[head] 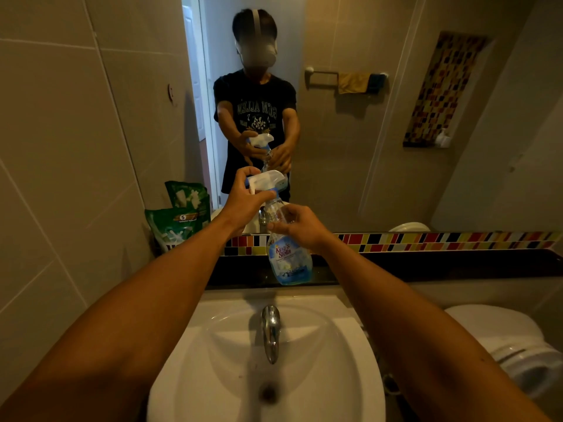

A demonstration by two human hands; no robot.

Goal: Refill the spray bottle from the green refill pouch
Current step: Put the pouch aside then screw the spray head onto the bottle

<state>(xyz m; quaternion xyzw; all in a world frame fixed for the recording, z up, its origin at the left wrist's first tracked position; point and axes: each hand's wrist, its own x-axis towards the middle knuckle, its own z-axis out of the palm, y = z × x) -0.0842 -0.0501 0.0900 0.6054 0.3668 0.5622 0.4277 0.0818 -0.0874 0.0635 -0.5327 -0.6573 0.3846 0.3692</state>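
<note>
A clear spray bottle (288,260) with a blue label stands on the dark ledge behind the sink, a little blue liquid at its bottom. My right hand (300,225) grips its upper body. My left hand (245,201) grips the white and blue trigger head (268,179) on top of the bottle's neck. The green refill pouch (170,228) stands upright on the ledge at the left, against the wall and the mirror, apart from both hands.
A white sink (350,345) with a chrome tap (270,328) lies below the ledge (426,266). A toilet (518,351) stands at the right. The mirror (350,147) behind the ledge reflects a person and the bottle. A band of coloured tiles (441,240) runs under it.
</note>
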